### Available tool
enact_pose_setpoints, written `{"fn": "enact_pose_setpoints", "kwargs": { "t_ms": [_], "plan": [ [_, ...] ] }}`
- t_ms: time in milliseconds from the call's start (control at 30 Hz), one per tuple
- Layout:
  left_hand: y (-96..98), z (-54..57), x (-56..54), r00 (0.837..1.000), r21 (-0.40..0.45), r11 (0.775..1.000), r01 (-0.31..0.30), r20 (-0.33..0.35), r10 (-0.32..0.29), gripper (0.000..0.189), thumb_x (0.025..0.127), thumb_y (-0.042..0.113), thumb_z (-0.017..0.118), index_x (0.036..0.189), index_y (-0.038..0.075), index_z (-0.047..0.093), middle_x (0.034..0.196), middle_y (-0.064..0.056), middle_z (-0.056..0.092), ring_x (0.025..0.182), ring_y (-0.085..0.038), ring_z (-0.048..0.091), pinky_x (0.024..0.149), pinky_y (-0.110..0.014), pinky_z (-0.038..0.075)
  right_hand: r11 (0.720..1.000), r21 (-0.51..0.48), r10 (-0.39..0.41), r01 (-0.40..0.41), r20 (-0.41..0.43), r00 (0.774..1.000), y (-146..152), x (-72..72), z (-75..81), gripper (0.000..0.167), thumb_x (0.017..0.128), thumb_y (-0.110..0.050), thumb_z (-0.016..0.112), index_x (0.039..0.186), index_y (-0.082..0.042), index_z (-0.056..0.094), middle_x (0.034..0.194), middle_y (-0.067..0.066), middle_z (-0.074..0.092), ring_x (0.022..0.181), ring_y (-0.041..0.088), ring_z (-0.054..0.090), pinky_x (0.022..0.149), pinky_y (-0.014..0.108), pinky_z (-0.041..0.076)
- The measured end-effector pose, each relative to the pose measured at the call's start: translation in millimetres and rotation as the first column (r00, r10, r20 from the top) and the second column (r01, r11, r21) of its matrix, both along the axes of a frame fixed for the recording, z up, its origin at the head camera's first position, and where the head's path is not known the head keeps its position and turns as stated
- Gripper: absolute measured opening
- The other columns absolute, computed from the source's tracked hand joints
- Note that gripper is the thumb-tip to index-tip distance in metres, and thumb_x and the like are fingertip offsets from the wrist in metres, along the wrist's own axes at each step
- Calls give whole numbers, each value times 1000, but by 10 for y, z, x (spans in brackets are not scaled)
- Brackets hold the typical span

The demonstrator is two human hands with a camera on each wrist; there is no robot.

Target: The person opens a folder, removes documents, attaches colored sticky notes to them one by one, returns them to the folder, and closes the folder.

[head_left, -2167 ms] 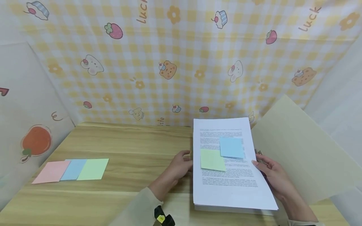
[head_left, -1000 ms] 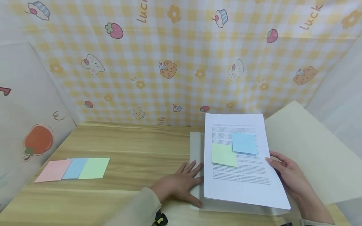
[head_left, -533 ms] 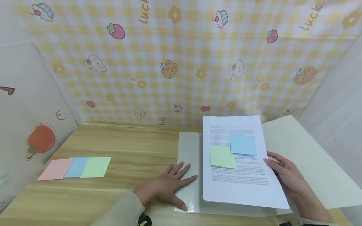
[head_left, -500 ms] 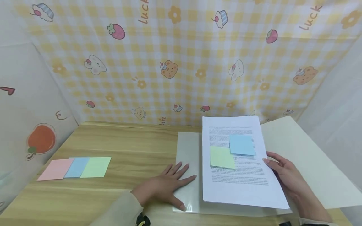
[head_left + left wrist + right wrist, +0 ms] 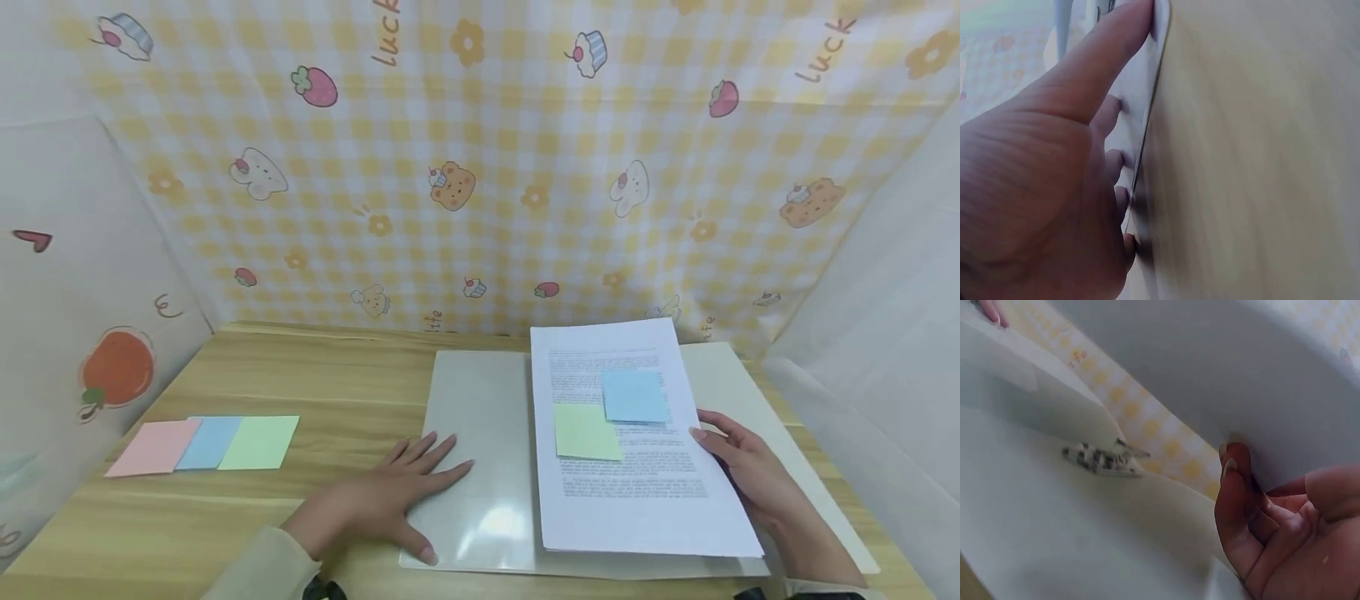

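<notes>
A pale file folder (image 5: 480,475) lies spread on the wooden table in the head view. My left hand (image 5: 378,498) rests on its left edge, fingers splayed; the left wrist view shows the thumb and fingertips along that edge. Above the folder, my right hand (image 5: 757,471) pinches the right edge of printed papers (image 5: 637,521), fingers beneath and thumb on top. A blue sticky note (image 5: 636,396) and a green sticky note (image 5: 587,431) are on the top sheet. The right wrist view shows a metal clip (image 5: 1102,460) on the folder, below the raised papers.
A pink sticky note (image 5: 153,447), a blue one (image 5: 210,443) and a green one (image 5: 259,442) overlap in a row on the left of the table (image 5: 337,367). A checked cloth (image 5: 495,125) hangs behind, with white cloth at both sides.
The folder has slid left with my left hand on it, and its raised right cover has come down. The papers came up off the folder and are held in my right hand.
</notes>
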State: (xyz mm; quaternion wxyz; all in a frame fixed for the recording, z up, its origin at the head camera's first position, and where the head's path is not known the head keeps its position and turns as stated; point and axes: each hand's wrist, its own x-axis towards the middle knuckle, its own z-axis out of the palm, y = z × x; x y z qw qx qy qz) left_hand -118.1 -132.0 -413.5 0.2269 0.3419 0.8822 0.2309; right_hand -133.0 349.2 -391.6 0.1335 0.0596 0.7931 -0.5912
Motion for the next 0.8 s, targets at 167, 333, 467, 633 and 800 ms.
{"fn": "enact_pose_setpoints", "kwargs": {
  "t_ms": [167, 333, 467, 633, 800],
  "plan": [
    [-195, -42, 10, 1000, 26, 1000, -2, 5, 2, 106, 75, 62, 76, 162, 31, 23, 173, -9, 0, 158, -41, -5, 123, -69, -1, 1000, -10, 12, -12, 21, 1000, -25, -14, -58, 54, 109, -35, 43, 154, -11, 26, 100, -14, 74, 86, 14, 76, 68, 34, 63],
    [-344, -53, 19, 1000, 29, 999, -15, -2, 15, 108, 72, 63, 77, 161, 31, 25, 173, -9, 2, 158, -41, -4, 122, -69, 0, 1000, -30, -5, 7, 38, 999, -35, -17, -98, 48, 109, -35, 43, 151, -15, 31, 100, -14, 74, 87, 13, 75, 69, 33, 62],
    [-423, -27, 24, 1000, 35, 999, -24, 1, 24, 109, 70, 61, 79, 161, 30, 28, 172, -11, 5, 158, -43, -1, 121, -71, 0, 1000, -2, -14, 14, 46, 999, -29, -21, -143, 54, 110, -35, 41, 156, -10, 25, 99, -15, 73, 88, 11, 74, 70, 32, 62],
    [-479, -22, 30, 1000, 60, 998, -16, 2, 16, 108, 70, 60, 81, 160, 29, 30, 172, -14, 7, 157, -47, 1, 119, -74, 1, 999, 36, -36, 34, 64, 997, 31, -46, -214, 61, 111, -33, 38, 160, -5, 16, 99, -18, 71, 89, 8, 73, 73, 30, 61],
    [-514, -52, 23, 1000, 78, 997, -15, -16, 16, 108, 70, 60, 80, 160, 28, 31, 171, -15, 9, 156, -49, 3, 116, -78, 0, 996, 59, -67, 62, 89, 994, 131, -77, -275, 65, 111, -34, 37, 162, -5, 10, 98, -19, 69, 89, 6, 71, 74, 30, 61]
  ]
}}
